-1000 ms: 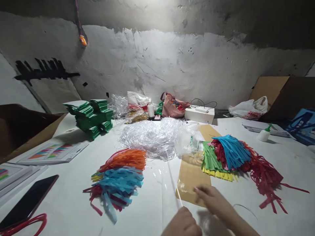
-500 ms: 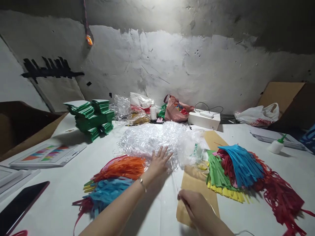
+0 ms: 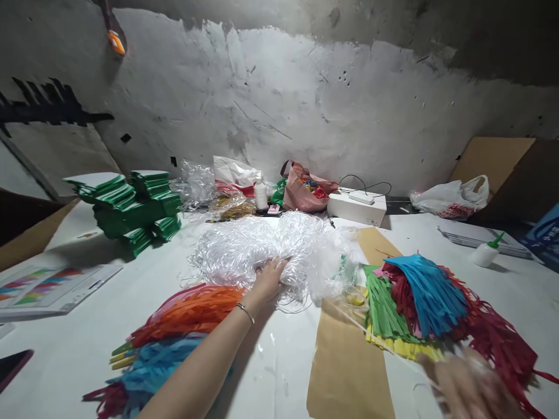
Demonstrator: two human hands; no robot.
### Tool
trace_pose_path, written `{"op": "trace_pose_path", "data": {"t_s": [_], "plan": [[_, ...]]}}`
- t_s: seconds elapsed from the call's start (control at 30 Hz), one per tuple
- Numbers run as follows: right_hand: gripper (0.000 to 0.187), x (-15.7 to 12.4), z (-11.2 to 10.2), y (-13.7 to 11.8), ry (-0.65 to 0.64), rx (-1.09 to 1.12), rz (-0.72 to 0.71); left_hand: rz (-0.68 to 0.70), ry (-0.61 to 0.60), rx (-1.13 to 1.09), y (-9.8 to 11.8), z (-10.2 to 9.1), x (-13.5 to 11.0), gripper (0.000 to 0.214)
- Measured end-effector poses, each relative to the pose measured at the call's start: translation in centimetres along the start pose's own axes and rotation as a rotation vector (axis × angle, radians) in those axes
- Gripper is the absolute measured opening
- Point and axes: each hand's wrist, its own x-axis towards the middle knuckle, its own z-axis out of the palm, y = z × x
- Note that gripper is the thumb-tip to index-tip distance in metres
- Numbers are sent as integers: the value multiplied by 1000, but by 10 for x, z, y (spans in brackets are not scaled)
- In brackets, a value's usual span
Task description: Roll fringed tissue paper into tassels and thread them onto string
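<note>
A big tangled heap of shiny white string [image 3: 236,247] lies in the middle of the white table. My left hand [image 3: 268,280] presses into its front edge, fingers curled and partly sunk among the strands. At the lower right, my right hand [image 3: 474,384] is smeared by motion. A thin white strand runs taut from near the heap across brown paper [image 3: 349,361] to this hand's fingers. Close to the right hand lies a bunch of blue, green, yellow and dark red tissue tassels [image 3: 432,297]. Orange and blue tassels [image 3: 187,311] lie left of my left forearm.
Stacked green-edged bundles [image 3: 126,212] stand at the left. Along the wall are a white bottle [image 3: 261,195], a pink bag [image 3: 301,189] and a white box [image 3: 360,209]. A green-capped glue bottle [image 3: 485,253] stands right; a clear plastic bag [image 3: 334,262] touches the heap.
My right hand has swept right from the brown paper, drawing the white strand out with it. My left hand's spread fingers have curled into the heap. The view has shifted slightly.
</note>
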Motion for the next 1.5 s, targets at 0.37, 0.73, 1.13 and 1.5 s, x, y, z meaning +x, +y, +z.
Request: {"op": "trace_pose_path", "data": {"t_s": [0.37, 0.73, 1.13, 1.5], "plan": [[23, 176, 187, -15, -263, -101, 137, 15, 7, -28, -6, 3, 0, 51], [27, 165, 176, -7, -430, -284, 167, 17, 4, -50, -9, 5, 1, 52], [26, 151, 149, 3, -346, -261, 101, 5, -4, -50, -7, 7, 1, 52], [27, 184, 210, -8, -245, -69, 213, -17, -35, -55, -5, 1, -2, 53]]}}
